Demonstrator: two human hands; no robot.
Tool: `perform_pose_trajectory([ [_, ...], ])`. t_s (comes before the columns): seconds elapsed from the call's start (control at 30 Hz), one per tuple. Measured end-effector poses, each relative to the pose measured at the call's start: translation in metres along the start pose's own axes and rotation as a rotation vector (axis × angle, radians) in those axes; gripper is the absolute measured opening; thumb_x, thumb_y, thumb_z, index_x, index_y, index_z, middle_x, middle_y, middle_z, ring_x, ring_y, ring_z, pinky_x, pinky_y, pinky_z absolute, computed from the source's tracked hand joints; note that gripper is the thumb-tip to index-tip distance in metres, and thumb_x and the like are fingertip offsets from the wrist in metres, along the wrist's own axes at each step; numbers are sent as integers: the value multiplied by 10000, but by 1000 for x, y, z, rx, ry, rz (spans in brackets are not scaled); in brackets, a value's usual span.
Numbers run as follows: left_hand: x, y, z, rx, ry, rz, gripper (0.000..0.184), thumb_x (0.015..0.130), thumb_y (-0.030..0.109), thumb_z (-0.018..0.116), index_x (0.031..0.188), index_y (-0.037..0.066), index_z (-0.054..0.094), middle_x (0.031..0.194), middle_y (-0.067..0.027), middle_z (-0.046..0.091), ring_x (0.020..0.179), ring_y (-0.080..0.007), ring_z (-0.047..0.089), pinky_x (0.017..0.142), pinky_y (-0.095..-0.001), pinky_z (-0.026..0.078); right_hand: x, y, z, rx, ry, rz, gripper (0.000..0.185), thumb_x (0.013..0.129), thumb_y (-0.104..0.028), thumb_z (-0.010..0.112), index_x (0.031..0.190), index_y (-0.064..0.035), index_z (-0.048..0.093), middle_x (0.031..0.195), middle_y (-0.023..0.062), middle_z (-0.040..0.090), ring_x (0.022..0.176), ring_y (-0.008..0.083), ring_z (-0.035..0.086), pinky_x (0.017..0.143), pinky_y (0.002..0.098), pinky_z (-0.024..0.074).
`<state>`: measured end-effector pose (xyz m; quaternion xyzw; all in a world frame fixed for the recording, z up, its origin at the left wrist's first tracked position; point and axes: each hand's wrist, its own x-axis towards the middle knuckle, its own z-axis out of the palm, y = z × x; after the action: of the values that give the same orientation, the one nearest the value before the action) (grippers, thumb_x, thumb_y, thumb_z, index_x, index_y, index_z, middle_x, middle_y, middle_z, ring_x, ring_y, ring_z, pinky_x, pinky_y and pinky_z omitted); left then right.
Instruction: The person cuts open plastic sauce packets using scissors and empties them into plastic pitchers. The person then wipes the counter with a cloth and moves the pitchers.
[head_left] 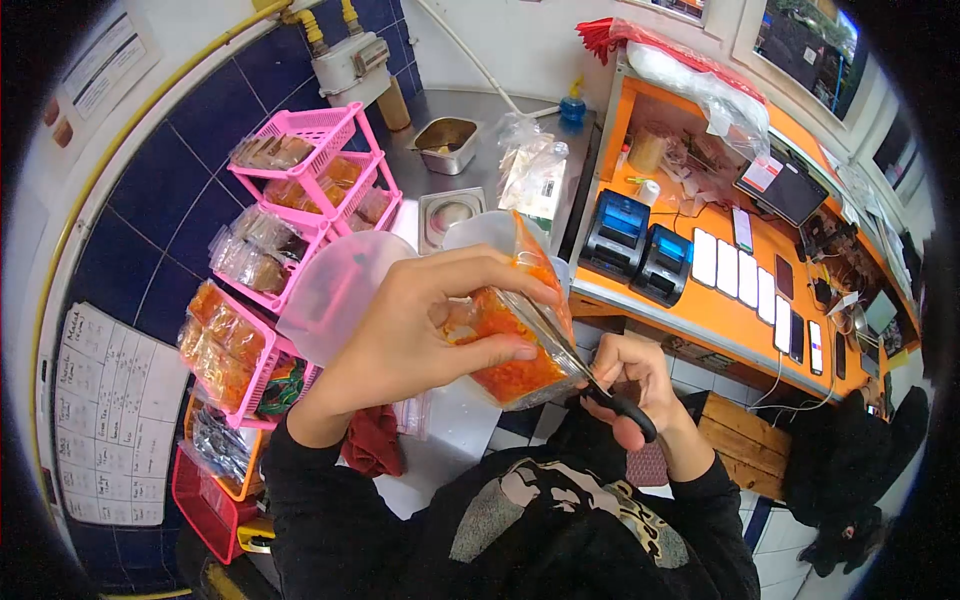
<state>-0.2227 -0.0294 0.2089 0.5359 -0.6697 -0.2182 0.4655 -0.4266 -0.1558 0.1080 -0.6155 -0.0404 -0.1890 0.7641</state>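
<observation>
My left hand (430, 320) pinches a clear plastic packet (515, 365) of orange-red food between thumb and fingers, holding it up in front of my chest. In my right hand (637, 385) is a pair of scissors with black handles (622, 408). Their blades lie along the packet's edge, pointing up and left; whether they have cut through it I cannot tell. Behind my left wrist stands a translucent plastic tub (345, 285). Another pale tub (480, 230) is partly hidden behind the packet.
Pink stacked baskets (370, 150) with bagged portions stand at left. A metal pan (447, 145) sits on the steel counter, and a dark red cloth (373, 443) near my left forearm. To the right, an orange desk (640, 290) carries printers (615, 232) and several phones (727, 268).
</observation>
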Motion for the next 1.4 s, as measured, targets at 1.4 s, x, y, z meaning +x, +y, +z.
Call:
perform_pose_trajectory([
  [1.4,-1,-14,58,-644,-362,-151,446,627,26,765,1031,-8,579,1027,-103,578,994,-189,530,879,-318,405,-32,0,36,370,211,-1,817,507,-311,876,957,-118,222,941,86,494,797,96,526,622,197,420],
])
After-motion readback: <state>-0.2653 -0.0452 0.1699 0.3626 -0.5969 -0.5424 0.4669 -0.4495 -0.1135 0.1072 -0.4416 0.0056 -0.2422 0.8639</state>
